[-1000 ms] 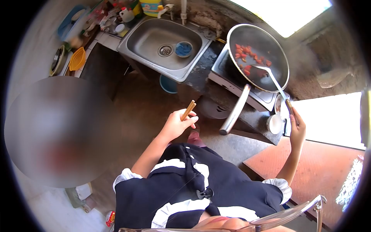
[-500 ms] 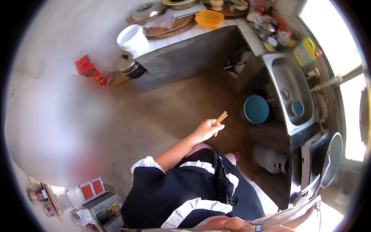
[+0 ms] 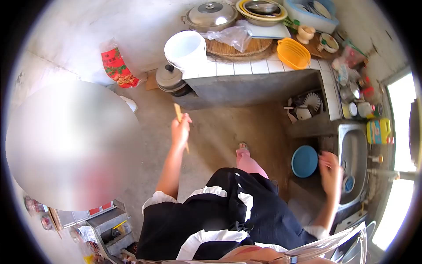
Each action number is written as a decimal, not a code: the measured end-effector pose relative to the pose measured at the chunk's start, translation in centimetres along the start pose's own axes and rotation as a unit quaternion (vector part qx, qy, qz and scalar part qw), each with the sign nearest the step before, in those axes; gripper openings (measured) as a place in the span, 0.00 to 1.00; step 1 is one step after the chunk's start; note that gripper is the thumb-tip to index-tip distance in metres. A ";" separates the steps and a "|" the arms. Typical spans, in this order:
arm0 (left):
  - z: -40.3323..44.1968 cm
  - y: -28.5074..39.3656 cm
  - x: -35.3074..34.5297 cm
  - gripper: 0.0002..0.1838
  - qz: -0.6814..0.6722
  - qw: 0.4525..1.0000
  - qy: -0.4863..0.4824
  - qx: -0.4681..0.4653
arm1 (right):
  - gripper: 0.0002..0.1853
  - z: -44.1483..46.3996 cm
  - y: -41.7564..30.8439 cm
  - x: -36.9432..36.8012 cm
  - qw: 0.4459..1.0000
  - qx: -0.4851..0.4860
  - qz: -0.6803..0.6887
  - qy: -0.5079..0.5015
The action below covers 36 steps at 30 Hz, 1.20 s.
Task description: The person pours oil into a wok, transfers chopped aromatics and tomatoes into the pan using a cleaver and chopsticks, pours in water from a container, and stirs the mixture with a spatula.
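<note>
My left hand (image 3: 180, 130) is closed around a pair of wooden chopsticks (image 3: 178, 112), held out over the floor. Their upper ends stick up past the fingers and a thin end shows below. My right hand (image 3: 329, 166) hangs near the sink's front edge, beside the blue basin (image 3: 304, 161); motion smears its fingers, and no held object can be made out. At the lower right, the pan (image 3: 369, 233) is partly hidden behind the glasses frame.
A tiled counter (image 3: 241, 68) carries a white bucket (image 3: 187, 50), a yellow basket (image 3: 293, 53) and a lidded pot (image 3: 211, 16). The steel sink (image 3: 354, 149) is at the right. A lidded pot (image 3: 170, 79) stands below the counter's left end. A blurred disc covers the left side.
The view has swung left from the stove and sink to the tiled counter. My right hand has let go of the spatula and come away from the pan. The chopsticks stay in my left hand.
</note>
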<state>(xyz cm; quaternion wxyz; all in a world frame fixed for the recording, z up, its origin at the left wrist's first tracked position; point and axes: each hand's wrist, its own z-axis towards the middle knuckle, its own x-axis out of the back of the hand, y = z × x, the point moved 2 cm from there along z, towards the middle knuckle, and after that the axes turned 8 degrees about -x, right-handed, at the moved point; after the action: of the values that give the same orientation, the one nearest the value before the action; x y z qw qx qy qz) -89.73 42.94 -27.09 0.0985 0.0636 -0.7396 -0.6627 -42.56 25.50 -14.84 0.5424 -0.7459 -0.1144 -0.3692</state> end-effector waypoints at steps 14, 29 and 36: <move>41.2 3.2 7.7 0.22 0.267 0.960 0.006 -0.082 | 0.32 38.1 -24.8 -46.7 0.934 -0.022 0.236 -0.266; 48.2 1.9 3.4 0.12 0.211 0.915 -0.343 -0.022 | 0.14 32.2 -23.7 -48.3 0.916 -0.160 0.318 -0.188; 40.7 3.2 -4.8 0.08 0.212 0.846 -0.489 0.006 | 0.14 19.8 -17.4 -42.6 0.857 -0.226 0.458 -0.072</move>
<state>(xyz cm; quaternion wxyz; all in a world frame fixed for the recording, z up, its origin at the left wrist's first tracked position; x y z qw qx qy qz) -94.27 83.74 -28.41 -0.1380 -0.4262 -0.6916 -0.5666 -73.93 59.64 -33.75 0.4570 -0.8406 0.2878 -0.0404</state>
